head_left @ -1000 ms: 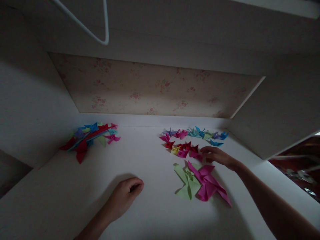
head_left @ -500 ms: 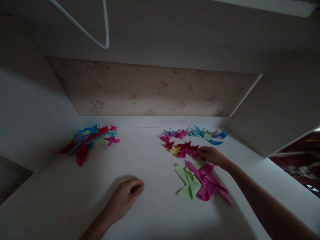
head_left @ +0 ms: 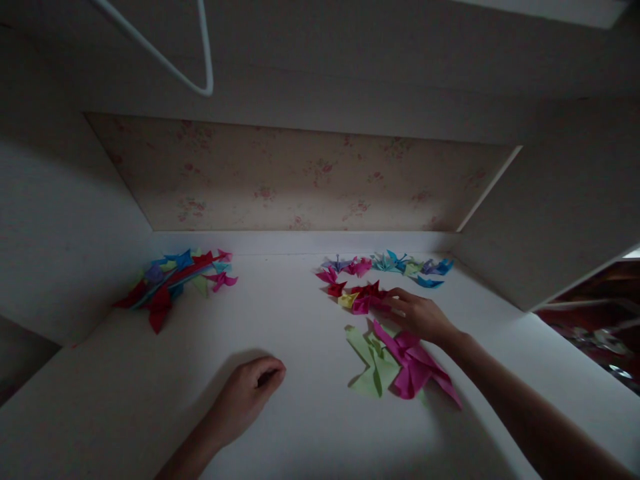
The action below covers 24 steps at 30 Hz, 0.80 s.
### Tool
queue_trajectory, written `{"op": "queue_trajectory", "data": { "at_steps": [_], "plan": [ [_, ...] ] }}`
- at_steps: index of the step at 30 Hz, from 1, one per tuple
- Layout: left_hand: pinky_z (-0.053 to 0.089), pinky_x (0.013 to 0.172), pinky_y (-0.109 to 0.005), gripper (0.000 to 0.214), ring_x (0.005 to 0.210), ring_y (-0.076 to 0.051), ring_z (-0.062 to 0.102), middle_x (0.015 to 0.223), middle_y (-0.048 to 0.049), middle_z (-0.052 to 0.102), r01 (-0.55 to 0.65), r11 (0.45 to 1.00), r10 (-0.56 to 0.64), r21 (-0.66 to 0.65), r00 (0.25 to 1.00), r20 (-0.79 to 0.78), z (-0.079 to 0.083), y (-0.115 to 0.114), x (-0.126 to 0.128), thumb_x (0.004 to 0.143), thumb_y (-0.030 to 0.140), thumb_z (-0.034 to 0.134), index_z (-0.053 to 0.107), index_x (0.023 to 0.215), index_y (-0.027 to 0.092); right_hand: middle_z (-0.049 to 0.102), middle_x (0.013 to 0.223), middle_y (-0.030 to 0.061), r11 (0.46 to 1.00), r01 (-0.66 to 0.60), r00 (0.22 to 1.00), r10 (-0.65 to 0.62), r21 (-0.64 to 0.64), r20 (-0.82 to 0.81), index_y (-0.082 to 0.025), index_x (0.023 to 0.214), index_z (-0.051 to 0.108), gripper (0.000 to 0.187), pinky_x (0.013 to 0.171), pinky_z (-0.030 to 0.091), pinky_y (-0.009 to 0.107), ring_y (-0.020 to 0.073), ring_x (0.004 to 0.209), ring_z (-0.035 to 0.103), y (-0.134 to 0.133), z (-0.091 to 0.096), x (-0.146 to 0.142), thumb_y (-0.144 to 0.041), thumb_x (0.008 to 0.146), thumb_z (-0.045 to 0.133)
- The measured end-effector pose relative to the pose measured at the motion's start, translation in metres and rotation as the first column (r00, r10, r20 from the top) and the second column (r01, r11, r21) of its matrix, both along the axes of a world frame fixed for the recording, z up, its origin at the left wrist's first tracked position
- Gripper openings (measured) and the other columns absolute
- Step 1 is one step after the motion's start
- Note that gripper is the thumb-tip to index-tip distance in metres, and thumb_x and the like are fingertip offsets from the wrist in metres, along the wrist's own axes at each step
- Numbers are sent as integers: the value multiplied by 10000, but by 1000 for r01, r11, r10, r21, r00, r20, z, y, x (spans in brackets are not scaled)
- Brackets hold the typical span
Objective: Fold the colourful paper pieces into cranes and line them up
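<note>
My right hand (head_left: 420, 315) reaches in from the right, palm down. Its fingers are bent and a little apart, with their tips over the right end of a cluster of small folded-paper pieces. In that cluster are a red paper crane (head_left: 370, 289), a magenta one (head_left: 361, 305) and a yellow one (head_left: 347, 300); the fingers partly cover the pieces at its end. Nearer to me lie a large magenta paper crane (head_left: 415, 368) and a large light green one (head_left: 375, 367). Curled closed, my left hand (head_left: 253, 387) rests on the white surface with nothing visible in it.
A row of small blue, purple, green and pink cranes (head_left: 385, 262) runs along the back right. At the back left sits a pile of coloured cranes (head_left: 167, 283). Side panels, a floral back wall (head_left: 300, 180) and a hanging white cable (head_left: 173, 63) surround the white surface (head_left: 290, 433).
My right hand has moved slightly left over the red and magenta cranes, and its fingers have stretched out and parted. My left hand stays curled in the same place. The view has shifted slightly.
</note>
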<state>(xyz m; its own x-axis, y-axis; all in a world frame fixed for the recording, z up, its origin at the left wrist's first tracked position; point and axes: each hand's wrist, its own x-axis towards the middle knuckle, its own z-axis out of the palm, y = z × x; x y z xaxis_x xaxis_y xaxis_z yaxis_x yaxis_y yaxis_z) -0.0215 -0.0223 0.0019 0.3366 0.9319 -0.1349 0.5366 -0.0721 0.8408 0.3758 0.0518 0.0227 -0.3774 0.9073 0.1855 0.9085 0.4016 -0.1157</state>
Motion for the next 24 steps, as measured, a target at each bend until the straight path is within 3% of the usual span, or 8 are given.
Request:
{"op": "queue_trajectory", "data": {
  "at_steps": [4,8,13,15,19,24],
  "plan": [
    [396,558,-205,301,596,-116,517,746,0,604,-7,1000,7,1,1000,10,-2,0,0,874,419,447,631,826,185,603,1214,17,1000,-19,998,19,6,58,-357,1132,629,288,759,493,284,211,963,622,9,-5,-4,-349,863,526],
    [389,552,-203,304,598,-116,512,744,-3,602,2,1000,-2,0,1000,8,0,0,0,876,413,442,624,810,179,654,1118,24,1000,25,995,-26,-10,-91,-312,1098,651,284,806,486,288,198,935,627,17,-10,1,-320,834,545],
    [387,549,-201,313,602,-115,510,753,-6,603,9,1000,-9,-12,1000,5,2,0,0,875,421,437,623,808,177,697,956,55,988,118,965,-138,-101,-222,-225,995,691,268,713,502,279,190,767,646,18,-7,7,-359,815,544],
    [388,554,-202,317,606,-117,511,748,-4,601,6,1000,-6,-17,1000,-1,2,0,0,871,429,441,625,808,179,700,938,49,989,72,970,-100,-133,-221,-230,954,705,238,705,500,269,182,756,645,17,-3,5,-317,819,529],
    [389,559,-207,316,600,-116,507,735,1,592,0,1000,0,-20,1000,0,1,0,1,870,429,441,627,808,181,694,919,38,989,-60,979,32,-139,-200,-257,782,731,160,811,469,278,206,926,609,17,3,-5,-272,791,572],
    [397,559,-210,320,593,-118,510,727,2,591,-1,1000,1,-17,1000,10,0,0,1,867,440,447,635,815,186,682,877,48,993,-53,983,34,-101,-180,-267,795,739,147,766,465,288,203,861,606,28,-5,-11,-292,776,596]
  ]
}}
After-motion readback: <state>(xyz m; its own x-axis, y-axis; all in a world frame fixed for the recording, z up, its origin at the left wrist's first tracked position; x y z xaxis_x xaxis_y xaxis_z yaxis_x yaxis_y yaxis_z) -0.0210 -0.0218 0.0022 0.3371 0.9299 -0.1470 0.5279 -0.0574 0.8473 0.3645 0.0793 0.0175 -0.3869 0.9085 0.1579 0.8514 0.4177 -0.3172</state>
